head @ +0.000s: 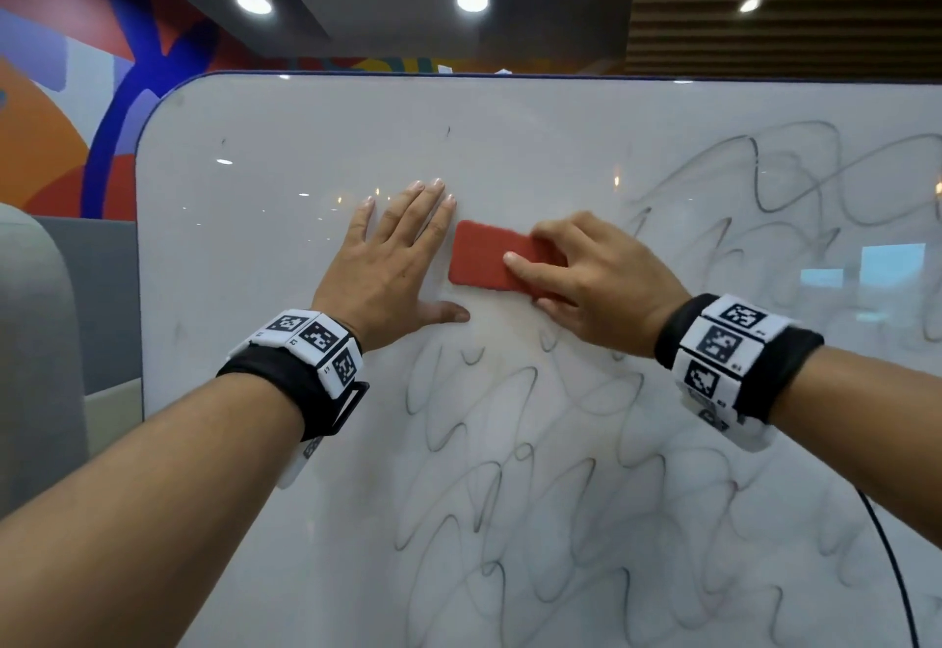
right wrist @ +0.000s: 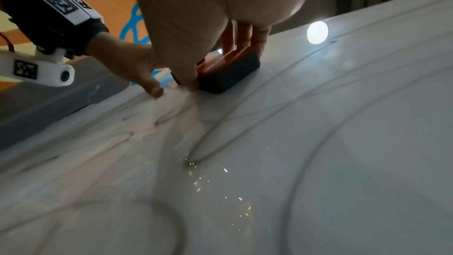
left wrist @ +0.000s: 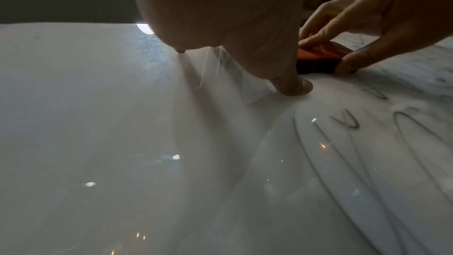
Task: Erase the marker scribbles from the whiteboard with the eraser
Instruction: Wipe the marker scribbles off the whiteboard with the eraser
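A red-topped eraser (head: 484,255) with a dark felt base (right wrist: 228,77) lies flat against the whiteboard (head: 285,137). My right hand (head: 591,280) grips it, thumb on the near edge and fingers over the far edge. My left hand (head: 392,260) presses flat on the board just left of the eraser, fingers straight and spread. Grey marker scribbles (head: 520,484) cover the board below both hands, and more scribbles (head: 795,178) fill the upper right. The patch around the hands is wiped pale. In the left wrist view my left thumb (left wrist: 294,86) touches the board beside the eraser (left wrist: 318,59).
The board's left part is bare white with a rounded blue-edged corner (head: 153,112). A grey padded seat (head: 35,352) stands to the left of the board. A black cable (head: 892,555) hangs across the board's lower right. A coloured mural wall (head: 76,86) is behind.
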The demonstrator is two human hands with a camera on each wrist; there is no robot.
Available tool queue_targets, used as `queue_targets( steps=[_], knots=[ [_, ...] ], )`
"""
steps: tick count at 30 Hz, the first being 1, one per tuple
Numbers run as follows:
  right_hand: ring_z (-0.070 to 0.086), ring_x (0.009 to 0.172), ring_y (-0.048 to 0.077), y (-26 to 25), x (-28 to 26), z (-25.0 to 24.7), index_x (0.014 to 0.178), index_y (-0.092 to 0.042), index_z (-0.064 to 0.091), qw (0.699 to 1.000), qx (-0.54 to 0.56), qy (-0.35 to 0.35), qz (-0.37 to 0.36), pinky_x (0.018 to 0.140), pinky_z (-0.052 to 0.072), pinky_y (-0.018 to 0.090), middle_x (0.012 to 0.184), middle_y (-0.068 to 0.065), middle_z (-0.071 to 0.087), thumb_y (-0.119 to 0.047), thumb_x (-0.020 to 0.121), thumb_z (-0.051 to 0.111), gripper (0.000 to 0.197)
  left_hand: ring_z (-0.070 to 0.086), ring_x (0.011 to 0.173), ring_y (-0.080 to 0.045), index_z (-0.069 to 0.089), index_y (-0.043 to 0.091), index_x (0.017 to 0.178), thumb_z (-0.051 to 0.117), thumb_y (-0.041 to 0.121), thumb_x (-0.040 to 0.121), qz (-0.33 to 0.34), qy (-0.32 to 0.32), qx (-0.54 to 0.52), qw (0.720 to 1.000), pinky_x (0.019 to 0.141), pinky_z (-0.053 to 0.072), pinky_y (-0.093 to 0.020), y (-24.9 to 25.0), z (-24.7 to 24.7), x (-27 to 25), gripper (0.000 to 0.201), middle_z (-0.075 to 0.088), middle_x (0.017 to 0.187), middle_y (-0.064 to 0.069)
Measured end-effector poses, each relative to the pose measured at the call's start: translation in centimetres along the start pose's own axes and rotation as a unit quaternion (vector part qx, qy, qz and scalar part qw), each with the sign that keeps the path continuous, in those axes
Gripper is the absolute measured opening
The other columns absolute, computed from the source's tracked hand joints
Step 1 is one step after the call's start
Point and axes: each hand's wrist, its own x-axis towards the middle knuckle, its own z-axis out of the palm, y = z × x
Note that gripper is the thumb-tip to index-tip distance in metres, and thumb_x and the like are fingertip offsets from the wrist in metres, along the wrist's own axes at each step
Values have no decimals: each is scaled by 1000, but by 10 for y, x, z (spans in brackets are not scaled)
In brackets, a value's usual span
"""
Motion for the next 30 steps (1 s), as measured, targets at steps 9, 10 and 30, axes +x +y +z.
queue_targets(
  steps=[9, 10, 30],
  knots=[
    [54, 97, 40, 8, 7, -6, 128, -13, 65, 985, -4, 83, 150, 71, 51, 44, 117, 21, 59, -22, 79, 78, 51, 1, 153, -16, 5, 17, 159, 38, 83, 74, 13, -5, 20, 1000, 123, 8, -51, -10, 5, -12, 112, 1, 167, 2],
    [54, 95, 39, -4, 1, 1, 127, -13, 65, 990, 1, 74, 120, 71, 52, 44, 116, 21, 59, -22, 79, 77, 50, 2, 153, -16, 6, 17, 159, 39, 82, 75, 15, -3, 21, 1000, 123, 9, -52, -11, 6, -13, 112, 2, 167, 2],
    [57, 88, 38, -12, -32, 6, 125, -12, 66, 999, -6, -8, -48, 69, 54, 47, 114, 24, 62, -22, 92, 64, 34, 14, 151, -19, 14, 18, 158, 23, 52, 101, 17, 44, 15, 999, 118, 18, -57, -21, 23, -30, 67, 13, 166, 0]
  ],
)
